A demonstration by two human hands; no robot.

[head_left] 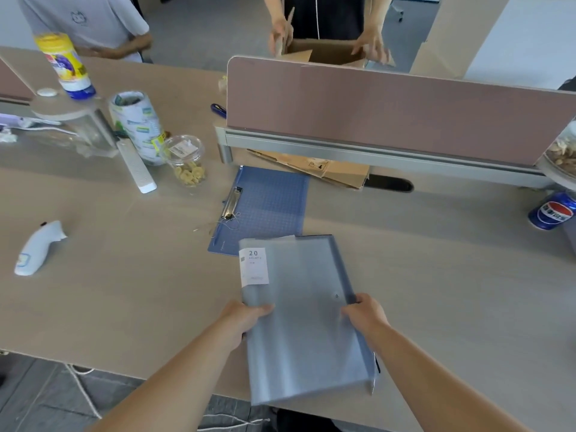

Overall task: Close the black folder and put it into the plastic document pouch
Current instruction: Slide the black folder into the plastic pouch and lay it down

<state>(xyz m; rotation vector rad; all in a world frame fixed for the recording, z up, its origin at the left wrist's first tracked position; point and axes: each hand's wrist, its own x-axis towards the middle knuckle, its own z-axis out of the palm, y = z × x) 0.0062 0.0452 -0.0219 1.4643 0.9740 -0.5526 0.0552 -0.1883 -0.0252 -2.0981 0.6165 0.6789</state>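
Frosted grey plastic, the translucent document pouch [305,319] lies between both hands with the dark folder [341,263] showing through it. Left hand [246,316] grips its left edge, right hand [366,311] its right. Beyond the fingertips lies a blue gridded clipboard [268,207].

Single head-worn wide-angle view, looking forward and down over bench [93,307]. Forearms enter from bottom edge, close to lens. Partition [405,113] crosses far side; two people stand beyond. No second view.

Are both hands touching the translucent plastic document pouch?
Touching. The head view shows the left hand gripping the translucent plastic document pouch's left edge, the right hand its right edge.
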